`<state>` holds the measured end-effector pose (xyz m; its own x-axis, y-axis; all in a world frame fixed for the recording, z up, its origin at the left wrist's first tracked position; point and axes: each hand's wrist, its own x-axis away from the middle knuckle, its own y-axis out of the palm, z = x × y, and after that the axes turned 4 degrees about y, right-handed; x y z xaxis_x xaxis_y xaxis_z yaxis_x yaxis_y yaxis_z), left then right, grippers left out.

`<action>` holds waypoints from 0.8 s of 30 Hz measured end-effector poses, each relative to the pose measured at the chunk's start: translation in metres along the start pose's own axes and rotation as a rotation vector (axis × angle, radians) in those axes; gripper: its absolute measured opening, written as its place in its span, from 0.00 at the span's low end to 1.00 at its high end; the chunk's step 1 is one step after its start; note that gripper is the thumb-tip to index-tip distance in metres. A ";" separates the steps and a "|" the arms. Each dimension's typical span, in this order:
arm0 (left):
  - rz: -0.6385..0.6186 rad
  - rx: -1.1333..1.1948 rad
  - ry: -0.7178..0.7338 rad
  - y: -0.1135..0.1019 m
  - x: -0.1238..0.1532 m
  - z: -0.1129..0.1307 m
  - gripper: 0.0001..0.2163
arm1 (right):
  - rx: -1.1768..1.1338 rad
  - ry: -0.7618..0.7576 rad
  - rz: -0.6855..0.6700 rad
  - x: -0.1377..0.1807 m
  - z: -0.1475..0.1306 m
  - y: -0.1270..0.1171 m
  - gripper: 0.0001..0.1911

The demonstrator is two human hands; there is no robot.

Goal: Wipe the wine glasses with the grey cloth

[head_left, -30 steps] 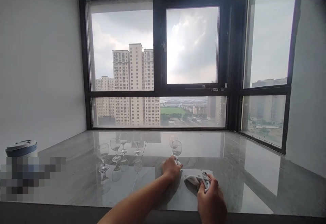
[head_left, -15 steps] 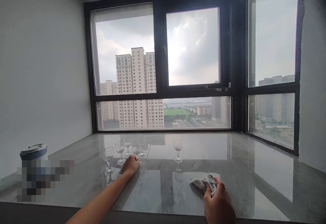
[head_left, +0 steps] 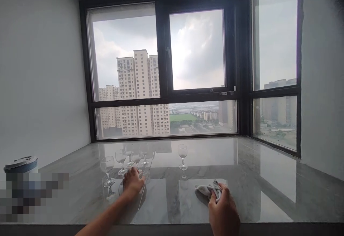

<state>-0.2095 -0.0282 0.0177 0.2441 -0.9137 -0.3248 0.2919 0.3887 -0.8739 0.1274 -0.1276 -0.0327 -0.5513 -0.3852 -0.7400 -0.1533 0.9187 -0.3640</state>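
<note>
In the head view, my left hand [head_left: 133, 183] is closed around a wine glass [head_left: 145, 176], a small clear stemmed one mostly hidden by the fingers. Just beyond it, several like glasses stand upright in a loose cluster, among them a left-hand glass [head_left: 108, 171] and one behind my fingers [head_left: 136, 158]. A single stemmed glass [head_left: 182, 156] stands apart, upright, farther right. My right hand [head_left: 223, 207] grips a crumpled light grey cloth [head_left: 205, 190] low over the glossy grey sill, its fingers curled on the bunched fabric.
The shiny tiled sill [head_left: 249, 189] carries strong window reflections. A tub with a dark blue rim [head_left: 23, 165] stands at the far left, partly covered by a pixelated patch. Dark-framed windows [head_left: 163, 101] close off the back and right; a grey wall [head_left: 43, 75] rises at the left.
My left hand has drawn back from the glass cluster, nearer to me, with a glass in its fingers. The right hand keeps its hold on the cloth. The view has shifted slightly.
</note>
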 end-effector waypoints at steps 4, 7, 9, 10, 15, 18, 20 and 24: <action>-0.122 0.127 0.333 0.013 0.022 0.064 0.13 | -0.005 0.011 0.001 -0.001 -0.003 -0.004 0.21; -0.221 0.215 0.280 0.031 0.015 0.130 0.22 | -0.012 0.004 0.005 -0.002 -0.005 -0.005 0.22; -0.276 0.234 0.201 0.043 0.001 0.169 0.27 | -0.013 0.018 0.014 -0.002 -0.006 -0.006 0.22; -0.298 0.242 0.167 0.049 -0.007 0.186 0.29 | -0.014 0.025 0.019 -0.002 -0.006 -0.006 0.21; -0.366 0.278 0.137 0.072 -0.022 0.228 0.12 | -0.041 0.028 0.017 -0.001 -0.006 -0.008 0.20; -0.378 0.317 0.208 0.074 -0.006 0.217 0.07 | -0.033 0.039 0.012 0.000 -0.006 -0.010 0.21; -0.389 0.341 0.259 0.066 0.009 0.189 0.07 | -0.030 0.041 0.011 0.000 -0.005 -0.011 0.21; -0.328 0.330 0.256 0.024 0.026 0.090 0.07 | -0.038 0.020 -0.014 -0.001 -0.004 -0.012 0.21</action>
<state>-0.1129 -0.0325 0.0210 -0.1307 -0.9772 -0.1676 0.6009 0.0564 -0.7973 0.1267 -0.1378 -0.0256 -0.5653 -0.3963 -0.7235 -0.1915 0.9161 -0.3522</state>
